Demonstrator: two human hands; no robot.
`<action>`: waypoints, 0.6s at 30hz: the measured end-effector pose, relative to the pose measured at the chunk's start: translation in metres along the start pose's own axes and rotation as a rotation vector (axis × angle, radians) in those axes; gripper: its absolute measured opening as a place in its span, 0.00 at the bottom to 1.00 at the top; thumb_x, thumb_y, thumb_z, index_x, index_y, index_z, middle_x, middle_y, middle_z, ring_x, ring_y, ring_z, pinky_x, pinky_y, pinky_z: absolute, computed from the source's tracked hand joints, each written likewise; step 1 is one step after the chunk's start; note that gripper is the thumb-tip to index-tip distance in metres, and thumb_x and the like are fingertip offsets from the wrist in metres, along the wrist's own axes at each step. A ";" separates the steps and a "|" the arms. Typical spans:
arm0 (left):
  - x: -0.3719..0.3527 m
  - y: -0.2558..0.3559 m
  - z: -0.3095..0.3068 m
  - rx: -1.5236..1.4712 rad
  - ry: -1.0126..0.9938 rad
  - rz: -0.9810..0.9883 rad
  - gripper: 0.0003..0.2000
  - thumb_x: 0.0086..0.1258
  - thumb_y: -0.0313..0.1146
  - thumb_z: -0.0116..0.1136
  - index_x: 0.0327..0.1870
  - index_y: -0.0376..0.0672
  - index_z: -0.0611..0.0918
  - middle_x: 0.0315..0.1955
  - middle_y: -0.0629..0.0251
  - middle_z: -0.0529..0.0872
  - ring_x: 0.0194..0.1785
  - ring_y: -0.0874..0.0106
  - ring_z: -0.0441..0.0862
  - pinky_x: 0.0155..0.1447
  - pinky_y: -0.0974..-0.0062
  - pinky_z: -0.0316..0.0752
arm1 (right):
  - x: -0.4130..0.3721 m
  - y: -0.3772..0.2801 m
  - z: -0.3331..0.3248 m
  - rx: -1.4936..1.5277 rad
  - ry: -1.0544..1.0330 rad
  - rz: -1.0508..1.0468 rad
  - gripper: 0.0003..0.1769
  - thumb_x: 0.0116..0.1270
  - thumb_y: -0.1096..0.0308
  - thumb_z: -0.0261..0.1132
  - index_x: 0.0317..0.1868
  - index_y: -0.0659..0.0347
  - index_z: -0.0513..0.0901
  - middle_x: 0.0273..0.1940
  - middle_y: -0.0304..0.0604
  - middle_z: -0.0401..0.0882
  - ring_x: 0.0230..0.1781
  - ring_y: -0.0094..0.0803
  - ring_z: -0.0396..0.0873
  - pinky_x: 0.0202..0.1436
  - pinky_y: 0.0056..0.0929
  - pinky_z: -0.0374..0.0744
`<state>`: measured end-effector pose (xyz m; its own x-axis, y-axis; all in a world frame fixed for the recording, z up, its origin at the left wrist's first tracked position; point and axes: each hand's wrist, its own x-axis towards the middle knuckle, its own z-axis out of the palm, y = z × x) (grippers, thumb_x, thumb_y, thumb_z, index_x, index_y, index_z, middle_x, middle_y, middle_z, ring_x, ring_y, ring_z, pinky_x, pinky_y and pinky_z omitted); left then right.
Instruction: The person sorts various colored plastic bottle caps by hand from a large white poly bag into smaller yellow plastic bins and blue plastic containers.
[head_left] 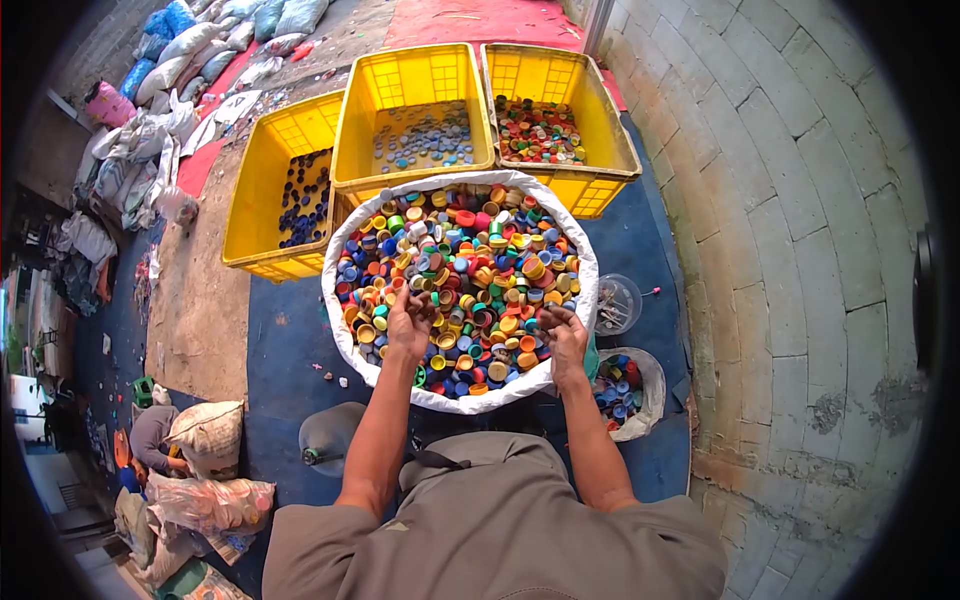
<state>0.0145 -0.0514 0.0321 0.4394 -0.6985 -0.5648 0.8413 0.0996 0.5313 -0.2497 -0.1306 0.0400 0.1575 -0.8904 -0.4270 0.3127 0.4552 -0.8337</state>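
Note:
A large white sack (583,250) with a rolled rim stands in front of me, full of mixed plastic bottle caps (480,290) in many colours. Over the left part of the caps is my left hand (408,325), palm partly up and fingers curled in. At the sack's right rim, my right hand (563,338) hovers with its fingers bent inward toward the caps. Both hands look closed, but whatever lies in the fingers is too small or hidden to name.
Beyond the sack stand three yellow crates: the left crate (245,215) with dark blue caps, the middle crate (345,150) with pale blue-grey caps, the right crate (610,150) with mostly red caps. A clear tub (620,300) and smaller sack (652,385) sit right, near a block wall (790,250).

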 end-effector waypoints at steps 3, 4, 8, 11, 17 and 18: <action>-0.032 -0.005 -0.040 0.093 0.101 0.024 0.22 0.73 0.46 0.51 0.15 0.49 0.68 0.29 0.63 0.82 0.29 0.74 0.77 0.39 0.69 0.78 | -0.018 0.038 -0.013 -0.260 -0.007 -0.039 0.09 0.53 0.81 0.46 0.29 0.63 0.73 0.26 0.40 0.76 0.27 0.24 0.75 0.33 0.23 0.77; -0.042 -0.007 -0.050 0.140 0.120 0.014 0.21 0.73 0.47 0.51 0.16 0.49 0.70 0.28 0.62 0.82 0.25 0.74 0.76 0.31 0.73 0.75 | -0.023 0.048 -0.013 -0.310 -0.018 -0.056 0.07 0.53 0.80 0.46 0.26 0.62 0.71 0.24 0.38 0.73 0.23 0.22 0.70 0.29 0.20 0.71; -0.061 -0.021 -0.081 0.208 0.196 0.032 0.17 0.73 0.45 0.51 0.26 0.43 0.78 0.27 0.63 0.81 0.24 0.74 0.76 0.29 0.76 0.72 | -0.029 0.068 -0.002 -0.532 -0.131 -0.186 0.05 0.56 0.77 0.51 0.31 0.64 0.74 0.26 0.37 0.75 0.24 0.21 0.69 0.31 0.20 0.70; -0.083 -0.024 -0.076 0.181 0.249 0.024 0.15 0.73 0.44 0.51 0.30 0.44 0.79 0.27 0.68 0.82 0.24 0.81 0.70 0.28 0.80 0.67 | -0.037 0.062 0.031 -0.772 -0.125 -0.291 0.06 0.60 0.71 0.61 0.34 0.66 0.76 0.26 0.41 0.78 0.27 0.28 0.78 0.36 0.28 0.77; -0.096 -0.036 -0.088 0.238 0.241 0.004 0.06 0.70 0.36 0.58 0.40 0.45 0.77 0.29 0.73 0.80 0.23 0.84 0.71 0.28 0.84 0.69 | -0.016 0.094 0.062 -0.955 -0.248 -0.353 0.13 0.58 0.71 0.68 0.40 0.66 0.76 0.25 0.38 0.77 0.24 0.23 0.75 0.30 0.24 0.76; -0.097 -0.036 -0.090 0.248 0.236 0.010 0.07 0.70 0.35 0.58 0.40 0.43 0.78 0.29 0.72 0.81 0.23 0.84 0.71 0.27 0.84 0.68 | -0.014 0.096 0.069 -0.982 -0.263 -0.404 0.13 0.58 0.70 0.69 0.40 0.66 0.76 0.25 0.39 0.77 0.23 0.24 0.75 0.29 0.24 0.75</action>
<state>-0.0295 0.0762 0.0109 0.5329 -0.5117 -0.6739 0.7468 -0.0900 0.6590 -0.1568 -0.0745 -0.0103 0.4430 -0.8939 -0.0684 -0.4786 -0.1713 -0.8612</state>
